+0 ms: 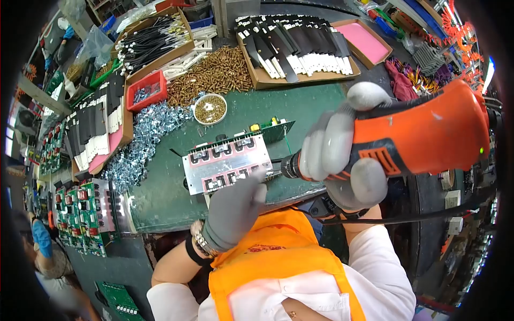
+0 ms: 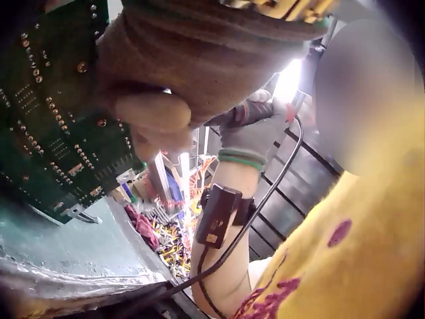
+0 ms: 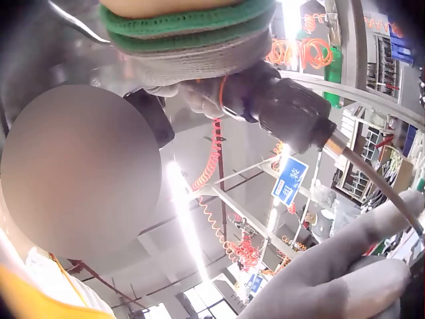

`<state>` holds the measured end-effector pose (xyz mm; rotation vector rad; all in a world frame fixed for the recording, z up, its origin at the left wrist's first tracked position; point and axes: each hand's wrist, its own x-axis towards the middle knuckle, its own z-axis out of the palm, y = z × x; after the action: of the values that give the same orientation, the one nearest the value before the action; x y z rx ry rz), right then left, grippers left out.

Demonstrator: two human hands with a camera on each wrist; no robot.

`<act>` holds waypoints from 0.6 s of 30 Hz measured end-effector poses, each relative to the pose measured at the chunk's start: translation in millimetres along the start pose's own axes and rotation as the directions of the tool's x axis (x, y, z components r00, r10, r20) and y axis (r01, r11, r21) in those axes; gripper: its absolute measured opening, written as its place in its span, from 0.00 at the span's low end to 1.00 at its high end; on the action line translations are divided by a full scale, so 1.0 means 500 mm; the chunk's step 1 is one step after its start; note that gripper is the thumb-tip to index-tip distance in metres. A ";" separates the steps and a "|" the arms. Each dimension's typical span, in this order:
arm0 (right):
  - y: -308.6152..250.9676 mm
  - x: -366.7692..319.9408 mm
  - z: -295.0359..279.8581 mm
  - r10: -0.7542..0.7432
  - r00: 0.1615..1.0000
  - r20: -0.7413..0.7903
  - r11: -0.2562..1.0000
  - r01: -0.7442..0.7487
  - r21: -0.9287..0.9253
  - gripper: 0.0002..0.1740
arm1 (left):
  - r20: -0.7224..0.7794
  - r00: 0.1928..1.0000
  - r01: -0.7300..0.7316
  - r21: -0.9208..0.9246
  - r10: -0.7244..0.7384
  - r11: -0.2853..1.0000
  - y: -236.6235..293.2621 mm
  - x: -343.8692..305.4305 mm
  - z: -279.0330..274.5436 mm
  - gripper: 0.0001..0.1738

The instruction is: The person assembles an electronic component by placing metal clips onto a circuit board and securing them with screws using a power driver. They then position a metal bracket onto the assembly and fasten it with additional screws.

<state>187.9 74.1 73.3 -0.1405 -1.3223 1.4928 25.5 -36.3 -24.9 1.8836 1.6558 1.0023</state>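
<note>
My gloved right hand (image 1: 342, 152) grips an orange and black power screwdriver (image 1: 423, 131), fingers wrapped round its body. In the right wrist view its long bit (image 3: 382, 183) runs down towards my left fingertips. My left hand (image 1: 233, 211), in a grey glove, is at the near edge of a silver metal plate (image 1: 201, 174) with rows of black parts. Its index finger (image 3: 352, 232) reaches out straight beside the bit's tip. A green circuit board (image 1: 278, 131) is joined behind the plate; its soldered face (image 2: 53, 133) shows beside my left hand. I cannot tell whether the left fingertips pinch anything.
Beyond the plate are a white bowl of small screws (image 1: 210, 109), a heap of brass-coloured screws (image 1: 219, 69) and a pile of silver clips (image 1: 144, 139). A red bin (image 1: 147, 91) and a cardboard box of black-and-white strips (image 1: 262, 80) stand behind. More circuit boards (image 1: 83, 214) lie left.
</note>
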 end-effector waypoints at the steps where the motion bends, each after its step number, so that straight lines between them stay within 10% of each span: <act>1: -0.004 -0.001 -0.016 0.044 0.996 0.076 0.999 -0.045 0.008 0.40 | -0.042 0.976 -0.198 0.219 0.212 0.956 -0.004 -0.006 0.000 0.21; 5: 0.027 0.017 -0.015 0.043 0.965 0.258 0.982 -0.089 0.169 0.40 | -0.031 0.983 -0.141 0.501 0.180 0.854 0.013 -0.018 0.037 0.26; 18: 0.006 0.030 0.009 0.133 0.894 0.429 0.989 -0.145 -0.005 0.32 | -0.104 0.946 -0.195 0.576 0.308 0.794 -0.010 -0.016 0.092 0.12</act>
<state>176.7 82.8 80.4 0.1235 -1.6687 1.7278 56.6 -36.9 -60.2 2.5163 2.0125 0.8773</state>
